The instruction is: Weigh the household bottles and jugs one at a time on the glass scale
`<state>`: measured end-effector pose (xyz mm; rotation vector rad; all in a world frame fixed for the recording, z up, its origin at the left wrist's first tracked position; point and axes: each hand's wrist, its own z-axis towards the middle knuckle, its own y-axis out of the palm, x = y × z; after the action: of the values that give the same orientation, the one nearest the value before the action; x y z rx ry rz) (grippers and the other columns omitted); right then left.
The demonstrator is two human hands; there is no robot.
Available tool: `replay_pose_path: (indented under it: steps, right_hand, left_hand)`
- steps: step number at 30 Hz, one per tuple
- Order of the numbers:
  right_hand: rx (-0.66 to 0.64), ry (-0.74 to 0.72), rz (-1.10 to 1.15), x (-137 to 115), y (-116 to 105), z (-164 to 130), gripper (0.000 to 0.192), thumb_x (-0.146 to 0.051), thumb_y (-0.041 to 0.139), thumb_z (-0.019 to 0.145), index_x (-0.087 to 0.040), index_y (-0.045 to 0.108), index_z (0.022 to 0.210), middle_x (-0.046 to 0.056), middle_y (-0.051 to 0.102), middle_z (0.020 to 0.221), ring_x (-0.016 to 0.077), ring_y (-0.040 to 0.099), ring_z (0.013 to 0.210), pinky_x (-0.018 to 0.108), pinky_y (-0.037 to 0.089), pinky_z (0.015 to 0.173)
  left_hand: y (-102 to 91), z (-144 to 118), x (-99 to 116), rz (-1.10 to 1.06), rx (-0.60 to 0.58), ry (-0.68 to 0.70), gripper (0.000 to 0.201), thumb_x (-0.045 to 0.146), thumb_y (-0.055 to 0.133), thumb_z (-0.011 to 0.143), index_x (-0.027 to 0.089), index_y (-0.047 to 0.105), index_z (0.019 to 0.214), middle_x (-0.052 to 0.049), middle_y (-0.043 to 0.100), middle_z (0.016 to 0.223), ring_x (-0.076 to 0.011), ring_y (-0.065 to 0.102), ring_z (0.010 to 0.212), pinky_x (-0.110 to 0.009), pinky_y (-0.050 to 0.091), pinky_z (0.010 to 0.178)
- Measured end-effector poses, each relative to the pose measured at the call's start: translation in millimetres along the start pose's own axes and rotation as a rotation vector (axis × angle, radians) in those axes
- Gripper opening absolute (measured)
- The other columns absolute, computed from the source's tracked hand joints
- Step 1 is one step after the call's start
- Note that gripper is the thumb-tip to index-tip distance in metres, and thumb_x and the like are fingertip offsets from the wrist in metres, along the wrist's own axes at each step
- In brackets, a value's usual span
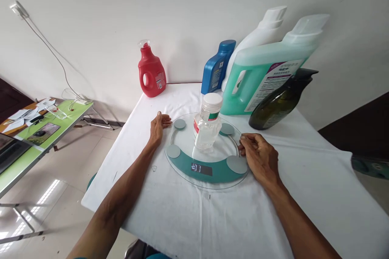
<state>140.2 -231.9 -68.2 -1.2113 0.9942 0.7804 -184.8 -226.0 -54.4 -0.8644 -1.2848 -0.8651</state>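
A round glass bathroom scale (185, 166) with a teal band and a lit display lies on the white-covered table. On its middle stands a clear plastic bottle (206, 129) with a white cap, upright. My left hand (157, 129) rests at the scale's far left edge, fingers stretched toward the glass and holding nothing. At the right edge, my right hand (260, 156) has its fingers curled in at the rim of the glass. The undersides of its fingers are hidden. Neither hand touches the clear bottle.
Behind the scale stand a red jug (153, 71), a blue bottle (216, 68), a white bottle (258, 36), a large green jug (261, 77) and a dark pump bottle (279, 103). A green side table (54, 141) holds papers and a laptop on the left.
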Motion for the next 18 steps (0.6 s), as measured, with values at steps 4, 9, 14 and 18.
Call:
replay_pose_path:
  steps: [4,9,14,18]
  right_hand:
    - [-0.014,0.028,-0.003,-3.6,0.0,-1.1,0.035,-0.059,0.059,0.080,-0.027,0.064,0.093,0.002,0.070,0.069,0.0230,0.066,0.062,0.037,0.054,0.068]
    - [-0.018,0.043,0.000,-7.5,-0.4,-2.1,0.031,-0.055,0.058,0.081,-0.027,0.063,0.093,0.003,0.070,0.070,0.0240,0.067,0.064,0.037,0.055,0.069]
    - [-0.030,0.007,0.004,-8.1,-1.8,-3.1,0.028,-0.053,0.058,0.083,-0.028,0.062,0.093,0.002,0.071,0.070,0.0240,0.067,0.064,0.037,0.056,0.070]
    - [-0.031,0.010,-0.001,-9.6,-1.5,-3.4,0.029,-0.053,0.057,0.083,-0.027,0.062,0.095,0.003,0.071,0.071,0.0242,0.068,0.065,0.038,0.056,0.071]
  left_hand:
    - [3.9,-2.5,-0.8,0.092,-0.039,0.071,0.082,0.090,0.038,0.096,0.017,0.075,0.095,-0.016,0.081,0.101,-0.0268,0.079,0.091,-0.043,0.063,0.086]
    - [5.1,-4.1,-2.3,0.123,-0.047,0.118,0.081,0.090,0.038,0.095,0.018,0.075,0.096,-0.015,0.080,0.101,-0.0261,0.077,0.087,-0.041,0.062,0.081]
    - [5.3,-4.2,-1.2,0.130,-0.057,0.131,0.081,0.092,0.040,0.094,0.019,0.074,0.095,-0.015,0.079,0.102,-0.0261,0.075,0.087,-0.041,0.060,0.082]
    - [5.1,-4.2,-0.7,0.136,-0.062,0.139,0.081,0.093,0.043,0.092,0.018,0.074,0.095,-0.015,0.078,0.101,-0.0257,0.074,0.087,-0.041,0.059,0.082]
